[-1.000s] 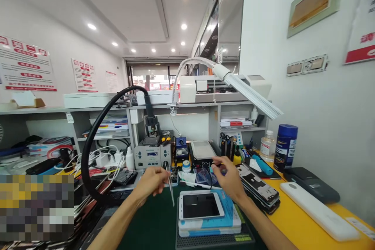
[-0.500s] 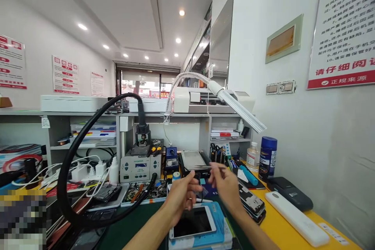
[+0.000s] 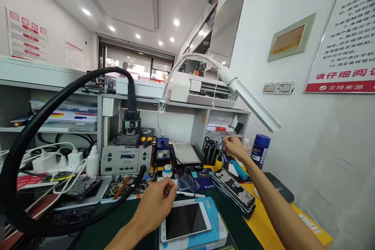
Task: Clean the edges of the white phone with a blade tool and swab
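My left hand (image 3: 156, 203) rests with curled fingers at the upper left corner of a white phone (image 3: 185, 220). The phone lies face up on a blue pad (image 3: 216, 220). What the fingers hold, if anything, is hidden. A clear film (image 3: 186, 183) and a white pen (image 3: 189, 194) lie just beyond this hand. My right hand (image 3: 233, 146) is stretched out to the back right. It pinches thin tweezers (image 3: 224, 141) over a black tool holder (image 3: 211, 152).
A stack of phone frames (image 3: 234, 193) lies right of the pad. A hot air station (image 3: 125, 158), a heating plate (image 3: 187, 153) and parts trays (image 3: 120, 187) line the back. A thick black hose (image 3: 43, 113) loops on the left. A white lamp (image 3: 252, 101) hangs above; a blue can (image 3: 259, 150) stands behind.
The tweezers went from my left hand to my right. My right hand then reached back right to the tool holder. My left hand dropped to the phone's corner. The view swung right.
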`<state>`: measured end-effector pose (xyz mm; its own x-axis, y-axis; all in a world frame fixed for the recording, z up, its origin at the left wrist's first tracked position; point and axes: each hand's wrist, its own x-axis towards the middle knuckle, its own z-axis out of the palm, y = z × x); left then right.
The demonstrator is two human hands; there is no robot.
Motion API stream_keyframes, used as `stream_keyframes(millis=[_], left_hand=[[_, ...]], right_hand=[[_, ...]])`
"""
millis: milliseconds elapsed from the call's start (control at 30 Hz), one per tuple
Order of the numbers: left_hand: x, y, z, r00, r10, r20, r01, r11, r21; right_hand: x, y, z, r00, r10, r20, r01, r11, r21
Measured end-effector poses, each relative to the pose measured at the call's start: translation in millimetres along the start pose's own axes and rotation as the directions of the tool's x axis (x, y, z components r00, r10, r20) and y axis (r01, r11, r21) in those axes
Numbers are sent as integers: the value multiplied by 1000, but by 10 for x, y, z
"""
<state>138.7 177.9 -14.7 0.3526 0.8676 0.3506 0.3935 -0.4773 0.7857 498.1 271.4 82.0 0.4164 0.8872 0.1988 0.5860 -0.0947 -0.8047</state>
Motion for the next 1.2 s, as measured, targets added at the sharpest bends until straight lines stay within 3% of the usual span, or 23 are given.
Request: stream_keyframes(millis=[267, 467, 633, 733, 800, 900, 967, 1100, 1200], left_hand=[[21, -28, -53, 997, -24, 78, 16, 995, 100], [-12, 32, -233, 973, -48, 227, 14, 989, 150], [-105, 74, -286, 923, -39, 384, -30, 985, 170], [-126, 47, -281, 908, -49, 417, -34, 981, 189], [-121, 18, -272, 903, -66, 426, -23, 980, 199], [-113, 0, -250, 906, -76, 416, -17, 976, 216], [-116, 24, -242, 914, -71, 398, -22, 974, 225], [-132, 134, -285, 915, -72, 397, -17, 976, 216], [-142, 225, -348, 922, -62, 383, -23, 976, 215]], right_hand=[[181, -139, 118, 995, 38, 93, -31, 997, -68], [198, -262, 208, 994, 43, 97, -37, 997, -61], [-53, -341, 143, 996, -72, 47, 76, 992, -96], [-429, -401, 49, 971, -187, 151, 205, 973, -110], [-745, -437, 40, 892, -260, 369, 310, 947, -84], [-1173, -470, 165, 647, -309, 697, 450, 893, -21], [-1352, -474, 310, 541, -322, 777, 520, 854, -8], [-1448, -456, 506, 453, -337, 825, 611, 792, -11], [-1449, -434, 474, 455, -371, 809, 641, 768, -9]])
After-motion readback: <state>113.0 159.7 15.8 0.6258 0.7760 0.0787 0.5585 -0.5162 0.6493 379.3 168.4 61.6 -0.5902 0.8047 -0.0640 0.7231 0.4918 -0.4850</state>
